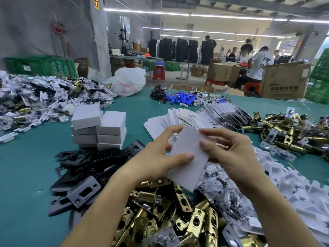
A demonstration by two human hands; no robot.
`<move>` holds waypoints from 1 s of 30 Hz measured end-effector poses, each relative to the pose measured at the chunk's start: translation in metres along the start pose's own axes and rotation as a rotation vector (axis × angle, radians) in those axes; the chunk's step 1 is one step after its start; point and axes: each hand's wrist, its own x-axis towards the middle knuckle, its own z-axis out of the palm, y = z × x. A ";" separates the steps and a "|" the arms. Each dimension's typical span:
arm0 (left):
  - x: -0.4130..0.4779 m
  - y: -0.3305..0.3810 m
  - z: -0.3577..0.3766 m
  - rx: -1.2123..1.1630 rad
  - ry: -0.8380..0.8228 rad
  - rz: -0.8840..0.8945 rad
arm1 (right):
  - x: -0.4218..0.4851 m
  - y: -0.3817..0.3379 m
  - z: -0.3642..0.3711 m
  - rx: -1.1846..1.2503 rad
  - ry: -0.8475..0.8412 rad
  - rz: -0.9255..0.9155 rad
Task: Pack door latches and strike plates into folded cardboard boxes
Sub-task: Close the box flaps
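Both hands hold one flat white cardboard box blank [188, 157] above the table. My left hand [160, 157] grips its left edge, thumb on the front face. My right hand [229, 152] pinches its right side near the top. Brass door latches [170, 216] lie heaped just below my hands. Black strike plates [92, 168] are piled to the left. A fan of flat white box blanks [195, 118] lies beyond my hands. Folded white boxes [99, 127] are stacked at centre left.
More brass latches [288, 134] lie at the right, white plastic pieces [293, 189] at the lower right, bagged screws [220, 186] under my right wrist. A big heap of bagged parts [44, 98] fills the far left. Blue cylinders [179, 99] and a plastic bag [130, 81] sit further back. People work behind.
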 end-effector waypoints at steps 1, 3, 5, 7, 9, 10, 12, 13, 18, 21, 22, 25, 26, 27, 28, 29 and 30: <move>0.001 0.001 0.001 -0.032 0.003 -0.004 | 0.000 -0.002 -0.001 0.044 0.021 0.000; 0.003 0.003 0.002 -0.027 0.041 0.010 | 0.000 -0.003 -0.002 0.101 0.060 0.001; 0.002 0.006 0.001 -0.014 0.018 -0.014 | 0.000 -0.004 -0.002 0.120 0.089 0.011; -0.001 0.006 0.001 -0.087 -0.051 -0.091 | -0.001 -0.003 0.000 0.119 0.102 0.029; -0.002 0.007 0.001 -0.169 -0.062 -0.143 | -0.001 -0.003 0.003 0.128 0.114 0.054; -0.002 0.008 0.001 -0.225 -0.034 -0.161 | 0.000 -0.003 0.005 0.136 0.122 0.075; 0.001 0.009 -0.001 -0.370 0.096 -0.188 | 0.000 -0.003 0.006 0.122 0.126 0.118; 0.004 0.009 -0.003 -0.455 0.187 -0.200 | -0.001 -0.004 0.006 0.100 0.118 0.136; 0.023 0.009 -0.037 -0.767 0.521 -0.290 | -0.003 -0.006 0.010 0.051 -0.012 0.173; 0.034 0.009 -0.065 -0.896 0.624 -0.348 | -0.005 -0.007 0.015 0.020 -0.102 0.175; 0.037 0.008 -0.072 -0.929 0.650 -0.366 | -0.006 -0.007 0.015 0.004 -0.122 0.173; 0.042 -0.008 -0.083 -1.041 0.753 -0.422 | -0.006 -0.008 0.015 -0.023 -0.151 0.174; 0.043 -0.014 -0.084 -1.073 0.800 -0.431 | -0.006 -0.008 0.015 -0.026 -0.159 0.177; 0.044 -0.020 -0.084 -1.098 0.851 -0.430 | -0.006 -0.009 0.015 -0.029 -0.165 0.179; 0.044 -0.026 -0.084 -1.118 0.903 -0.422 | -0.006 -0.009 0.015 -0.034 -0.171 0.180; 0.045 -0.031 -0.083 -1.139 0.950 -0.405 | -0.006 -0.010 0.014 -0.039 -0.176 0.180; 0.045 -0.034 -0.083 -1.164 0.991 -0.383 | -0.006 -0.010 0.014 -0.042 -0.180 0.181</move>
